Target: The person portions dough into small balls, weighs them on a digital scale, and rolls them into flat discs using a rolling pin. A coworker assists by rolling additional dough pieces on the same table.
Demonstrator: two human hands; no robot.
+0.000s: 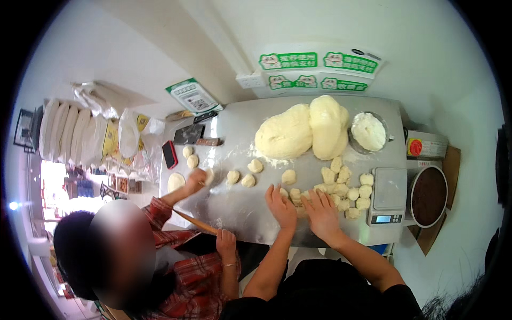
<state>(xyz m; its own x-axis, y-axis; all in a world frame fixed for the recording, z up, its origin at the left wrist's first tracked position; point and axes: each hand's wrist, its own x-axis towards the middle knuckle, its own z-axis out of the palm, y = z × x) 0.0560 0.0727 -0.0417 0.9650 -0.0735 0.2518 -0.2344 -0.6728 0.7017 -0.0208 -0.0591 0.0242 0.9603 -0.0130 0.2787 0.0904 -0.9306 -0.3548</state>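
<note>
Before me is a stainless steel table [240, 120]. My left hand [282, 208] rests with spread fingers at the left end of a group of dough pieces [295, 196], its fingertips beside one of them. Just to its right, my right hand [322, 212] lies over other pieces, fingers spread; what is beneath both palms is hidden. A single dough ball [288, 177] sits above my left fingertips. More dough pieces [341, 190] cluster to the right of my right hand, next to smooth round balls [364, 191]. Large dough masses [286, 132] lie farther back.
A digital scale [387, 192], a bowl of flour [368, 132] and a pot of dark red filling [428, 197] stand right. At left, a co-worker [192, 272] holds a wooden rolling pin [196, 222] and dough; a cleaver [190, 134] and phone [170, 155] lie beyond.
</note>
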